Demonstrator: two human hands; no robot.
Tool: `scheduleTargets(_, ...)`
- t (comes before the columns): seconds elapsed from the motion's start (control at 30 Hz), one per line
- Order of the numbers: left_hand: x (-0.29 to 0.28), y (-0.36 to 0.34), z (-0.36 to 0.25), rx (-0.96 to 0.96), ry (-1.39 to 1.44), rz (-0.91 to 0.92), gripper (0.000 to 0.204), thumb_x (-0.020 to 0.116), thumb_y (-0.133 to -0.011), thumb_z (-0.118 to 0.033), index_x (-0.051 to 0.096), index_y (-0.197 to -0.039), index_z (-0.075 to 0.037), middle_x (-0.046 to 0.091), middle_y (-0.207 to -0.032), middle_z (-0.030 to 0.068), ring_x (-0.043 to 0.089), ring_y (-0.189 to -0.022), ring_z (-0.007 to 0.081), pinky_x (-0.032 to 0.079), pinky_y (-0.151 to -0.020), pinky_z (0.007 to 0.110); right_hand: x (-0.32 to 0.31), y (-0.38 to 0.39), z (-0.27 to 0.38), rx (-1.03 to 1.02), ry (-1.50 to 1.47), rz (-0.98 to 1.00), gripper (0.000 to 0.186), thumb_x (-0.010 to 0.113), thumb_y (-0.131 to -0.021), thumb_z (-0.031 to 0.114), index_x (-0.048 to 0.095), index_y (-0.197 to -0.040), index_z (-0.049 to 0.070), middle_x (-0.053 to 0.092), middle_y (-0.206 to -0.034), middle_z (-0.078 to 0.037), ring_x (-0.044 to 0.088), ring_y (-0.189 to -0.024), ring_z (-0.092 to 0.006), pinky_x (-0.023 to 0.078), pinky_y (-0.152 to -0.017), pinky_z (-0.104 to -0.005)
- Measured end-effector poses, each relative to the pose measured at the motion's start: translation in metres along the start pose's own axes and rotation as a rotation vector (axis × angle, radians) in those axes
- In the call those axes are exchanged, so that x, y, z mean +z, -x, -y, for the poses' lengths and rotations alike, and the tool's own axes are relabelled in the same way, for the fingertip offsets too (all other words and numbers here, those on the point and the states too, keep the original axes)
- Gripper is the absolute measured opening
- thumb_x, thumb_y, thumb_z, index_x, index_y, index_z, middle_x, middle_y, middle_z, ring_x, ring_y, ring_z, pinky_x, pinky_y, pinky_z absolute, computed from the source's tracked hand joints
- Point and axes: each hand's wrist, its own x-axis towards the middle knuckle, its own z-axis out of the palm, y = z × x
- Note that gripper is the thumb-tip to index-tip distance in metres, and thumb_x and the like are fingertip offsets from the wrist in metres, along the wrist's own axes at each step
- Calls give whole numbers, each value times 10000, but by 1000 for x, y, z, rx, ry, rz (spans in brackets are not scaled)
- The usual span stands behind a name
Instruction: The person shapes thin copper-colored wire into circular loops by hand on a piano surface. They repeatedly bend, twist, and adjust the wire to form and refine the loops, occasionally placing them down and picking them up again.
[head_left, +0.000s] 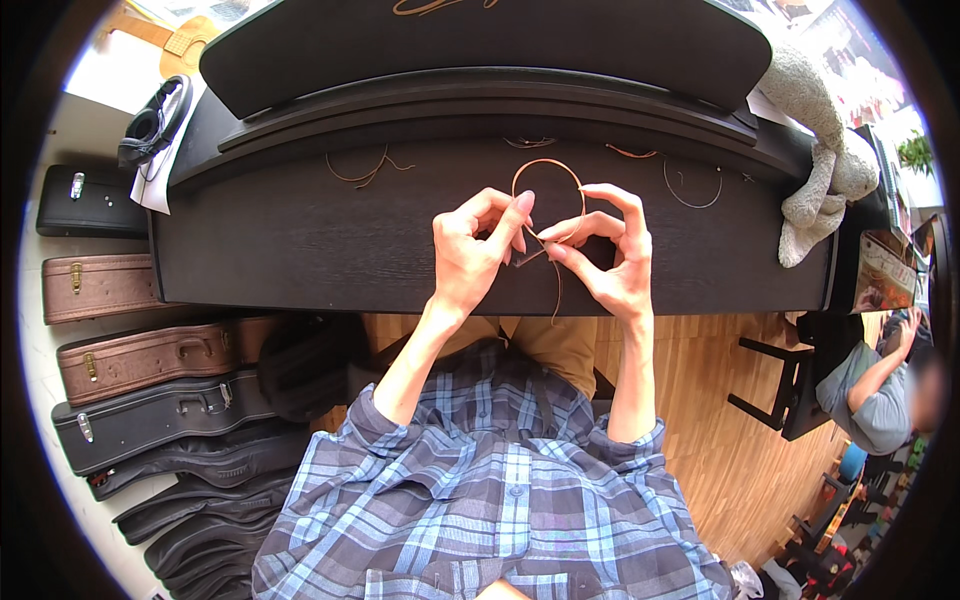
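Observation:
My left hand (pixel 472 250) and my right hand (pixel 614 262) are raised above the dark lid of a piano (pixel 300 245). Between them they hold a thin copper-coloured guitar string (pixel 545 161) bent into a round loop. My left thumb and fingers pinch the loop's left side. With thumb and index finger my right hand grips it at the lower right, where the ends cross; the other fingers are curled along the loop. A loose tail of the string (pixel 558 292) hangs below my right fingertips. A short, thin, greyish piece (pixel 529 257) shows beneath the crossing, too small to make out.
Copper-coloured string pieces (pixel 362 180) and a silvery curved string (pixel 695 205) lie on the lid. A grey plush toy (pixel 815 190) hangs at its right end. Instrument cases (pixel 150 355) line the left side. At far right sits another person (pixel 870 390), near a black bench (pixel 790 375).

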Motion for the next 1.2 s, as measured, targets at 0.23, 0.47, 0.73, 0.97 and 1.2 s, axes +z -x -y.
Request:
scheduleTargets(0.23,-2,-1,4,54,161,-41,278,703,-1007,-267,708,-856,-34,675,-663,17,564,-544,36,405,-501,196,2,0,1,39,7,-43,636,809,-832,-40,458,-1357,39,752,-874,-114,715,-739,-155,559,-718,-262)
scheduleTargets(0.47,-4,-3,8,74,212,-29,264,684,-1019,-264,683,-891,-33,699,-744,32,581,-588,43,451,-549,196,0,-1,-1,-53,21,-30,412,825,-839,25,630,-1200,58,757,-814,-34,716,-764,-113,519,-684,-256)
scheduleTargets(0.73,-2,-4,7,87,254,-15,218,672,-1027,-232,664,-967,-23,722,-797,52,601,-613,52,479,-568,208,-1,-1,-6,-63,-50,-92,130,772,-880,-9,702,-981,33,717,-885,-59,678,-766,-117,531,-686,-256)
scheduleTargets(0.97,-2,-4,6,100,60,100,214,714,-995,-216,661,-890,-37,717,-733,31,609,-586,63,467,-564,216,1,-1,-13,-37,-259,-161,78,681,-976,14,604,-988,8,635,-903,-57,640,-760,-119,536,-713,-263)
scheduleTargets(1.2,-1,-4,8,77,179,15,235,688,-1017,-249,643,-917,-41,693,-716,19,600,-593,57,460,-562,212,-1,1,-11,50,-349,-164,76,623,-1024,46,561,-992,17,587,-886,-39,583,-696,-92,509,-660,-244)
